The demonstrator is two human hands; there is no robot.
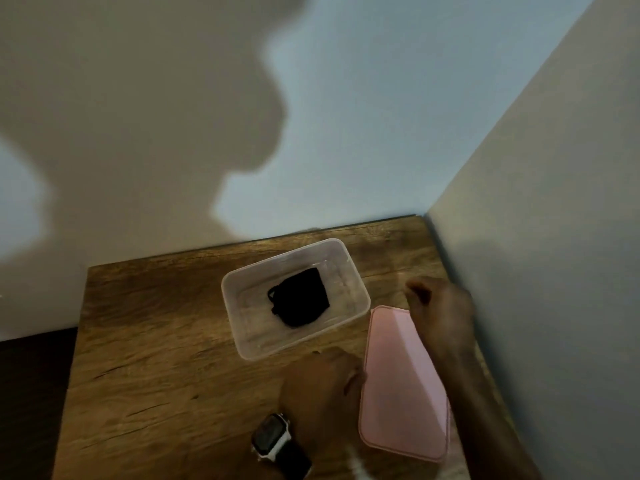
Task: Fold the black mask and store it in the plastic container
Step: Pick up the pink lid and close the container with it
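Left hand, watch-bearing wrist, low on the desk: fingers curled, thumb side touching the near-left edge of the pink lid; whether grasping or merely resting against that edge cannot be told. Right hand at the lid's far-right corner, near the side wall: fingers loosely curled, apparently empty, grip on the lid not confirmed. Lid flat on the desk between the two hands, long axis running from near to far, tilted slightly leftward at the far end. Clear plastic container just beyond and left of the lid, its near-right corner almost touching the lid's far-left corner; long axis running left-near to right-far, thus crosswise to the lid. Black mask folded, lying inside the container on its floor, roughly central, ear loops bunched at the left side. Folding and storing judged complete; fitting the lid, if intended, judged to call for a lift, a turn to match the container's axis, and a short carry leftward and away. Both hands about equally near the lid; left hand nearer the container. Open desk to the left; right side hemmed by the wall, rear edge by the back wall.
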